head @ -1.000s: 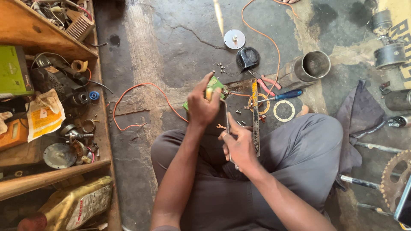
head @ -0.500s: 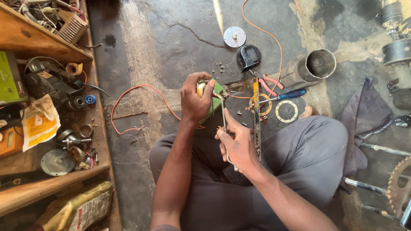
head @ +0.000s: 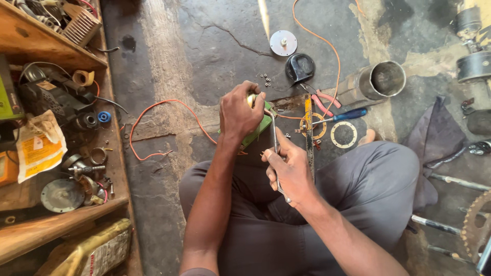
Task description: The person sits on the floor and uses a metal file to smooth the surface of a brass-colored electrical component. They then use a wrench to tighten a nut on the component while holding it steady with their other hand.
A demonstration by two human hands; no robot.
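At far left, rough wooden shelves [head: 66, 214] are seen, crowded with a crumpled yellow paper packet [head: 38, 149], a dull round metal disc [head: 62, 194] and a small blue ring [head: 104, 117]. A thin orange wire [head: 153, 110] is looped across the cracked, stained concrete floor [head: 204, 41] toward the centre. There, a small green block-shaped part with a pale rounded top [head: 257, 124] is enclosed by the left hand [head: 240, 113]: the fingers are curled tightly over its top, so that only its green side is shown, above the lap. Just to the right, a slim grey metal rod-like tool [head: 275, 151] is pinched by the right hand [head: 290, 171] between thumb and bent fingers, its upper end being brought against the green part. Beyond the hands, tiny loose nuts [head: 266, 78], a flat silver disc [head: 283, 42] and a glossy black domed cap [head: 299, 67] are laid on the floor. Further right are found pink-handled pliers [head: 325, 100], a blue-handled screwdriver [head: 343, 116], a pale flat ring gasket [head: 343, 134] and an open grey metal cylinder [head: 381, 82]. A toothed sprocket [head: 475, 225] is partly shown at the right edge.
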